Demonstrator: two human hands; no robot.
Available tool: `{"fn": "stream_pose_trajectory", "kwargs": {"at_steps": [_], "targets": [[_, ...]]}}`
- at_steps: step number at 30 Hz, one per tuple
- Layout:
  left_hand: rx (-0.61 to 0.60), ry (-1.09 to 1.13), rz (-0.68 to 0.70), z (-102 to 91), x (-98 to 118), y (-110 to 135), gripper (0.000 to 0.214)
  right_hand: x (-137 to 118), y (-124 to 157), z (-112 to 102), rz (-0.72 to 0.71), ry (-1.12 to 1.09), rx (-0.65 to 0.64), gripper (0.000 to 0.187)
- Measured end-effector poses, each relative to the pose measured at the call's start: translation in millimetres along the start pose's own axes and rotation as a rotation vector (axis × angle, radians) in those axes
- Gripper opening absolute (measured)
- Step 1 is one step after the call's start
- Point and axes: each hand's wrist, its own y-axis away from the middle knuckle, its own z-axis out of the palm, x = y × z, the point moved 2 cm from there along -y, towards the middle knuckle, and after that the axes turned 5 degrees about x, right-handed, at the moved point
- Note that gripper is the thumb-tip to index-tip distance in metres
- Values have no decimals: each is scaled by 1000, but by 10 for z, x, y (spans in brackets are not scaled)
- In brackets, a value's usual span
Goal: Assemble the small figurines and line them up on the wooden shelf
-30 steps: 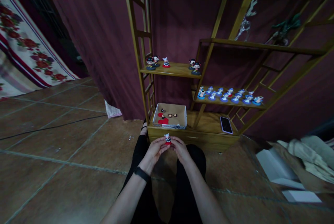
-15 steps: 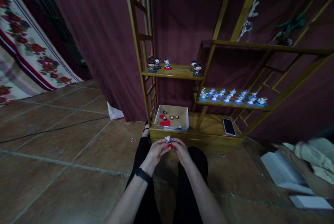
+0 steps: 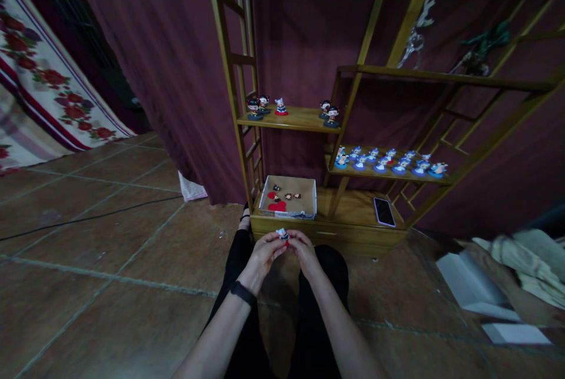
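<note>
Both my hands meet in front of my knees, low in the middle of the view. My left hand [image 3: 263, 253] and my right hand [image 3: 303, 252] pinch a small white figurine on a red base [image 3: 282, 234] between their fingertips. Just beyond it an open cardboard box [image 3: 288, 210] sits on the bottom board of a wooden shelf unit [image 3: 353, 208], holding red bases and a few small dark parts. A similar red-based figurine [image 3: 281, 107] stands on the upper left shelf among dark-haired figurines.
A row of several blue-based figurines [image 3: 388, 162] fills the middle right shelf. A phone [image 3: 383, 212] lies on the bottom board. White boxes [image 3: 468, 288] and a crumpled cloth [image 3: 521, 261] lie at the right. A cable [image 3: 88, 217] crosses the tiled floor.
The figurine has tipped over a little between my fingertips. My hands stay in the same place; only the view has shifted slightly.
</note>
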Motion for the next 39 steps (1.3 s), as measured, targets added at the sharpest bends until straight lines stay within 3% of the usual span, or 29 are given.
{"fn": "stream_pose_trajectory", "kwargs": {"at_steps": [5,11,21,29,33,39], "targets": [[33,-30,57,10,0,16,25,-7,4,0,-10,9,8,18],[-78,6,-10,-3,92,46,28,-69,32,5,0,-49,42,21],[3,-23,14,-24,70,72,22,-22,18,1,3,-79,-4,22],[1,-16,125,-18,104,102,29,-115,61,47,-101,-8,-66,28],[-75,-48,178,-16,155,154,30,-157,66,52,-182,65,-53,27],[-102,-61,204,-58,202,181,30,-133,33,45,-172,99,-60,25]]}}
